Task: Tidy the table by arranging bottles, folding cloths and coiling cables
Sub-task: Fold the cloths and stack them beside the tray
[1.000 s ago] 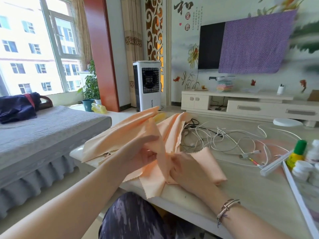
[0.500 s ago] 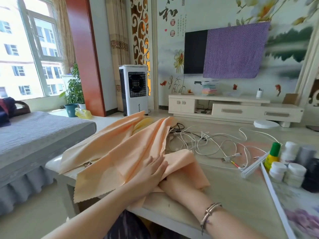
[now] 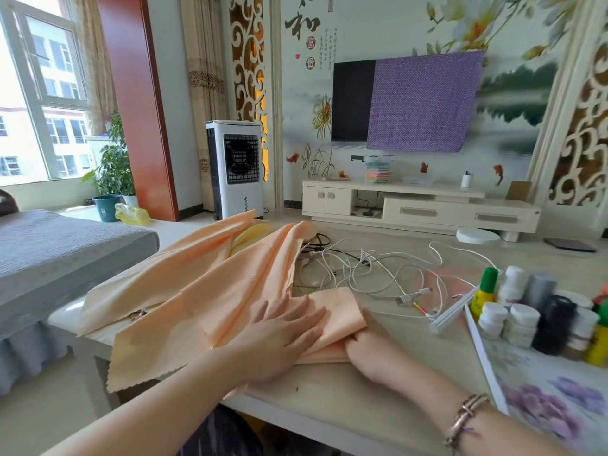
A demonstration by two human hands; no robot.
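Pressing flat on peach cloth (image 3: 204, 301), left hand (image 3: 283, 337)

One peach cloth (image 3: 204, 301), one tangle of white cables (image 3: 368, 271), two hands, one table (image 3: 378, 393)

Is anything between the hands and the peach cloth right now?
Nothing visible. The left hand lies flat on the peach cloth, and the right hand has its fingers tucked under the folded edge. The white cables lie beyond the fold, apart from both hands.
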